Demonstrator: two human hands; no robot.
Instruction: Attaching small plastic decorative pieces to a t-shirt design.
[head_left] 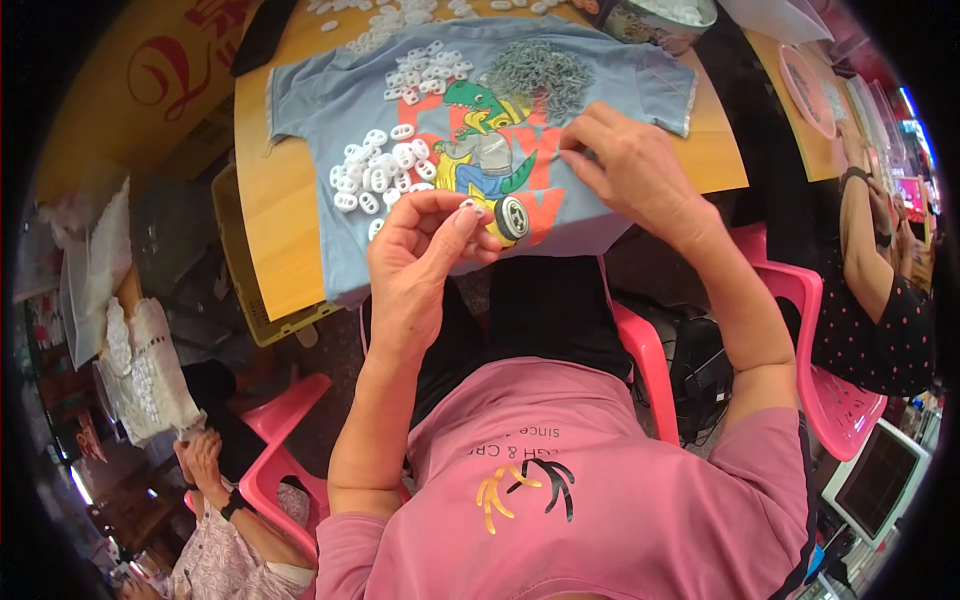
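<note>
My left hand [425, 240] is raised over the near edge of a blue printed T-shirt [305, 110] spread on the table. Its thumb and fingers pinch a small white oval plastic piece [473, 207], partly covered by the fingertips. My right hand [630, 165] is at the near right edge of a heap of small grey metal pieces [540, 78]. Its fingers are curled, with thumb and forefinger close together; whatever they hold is too small to make out. Left of the shirt's dinosaur print lies a loose pile of white oval pieces [375, 175], and a second white pile [428, 70] sits farther back.
More white pieces lie along the back of the yellow table [275, 240], beside a round tin [660, 20]. A yellow crate [265, 325] is below its left side. Pink chairs [650, 370] stand around. Other people work at left and right, one with a dark wristband [237, 502].
</note>
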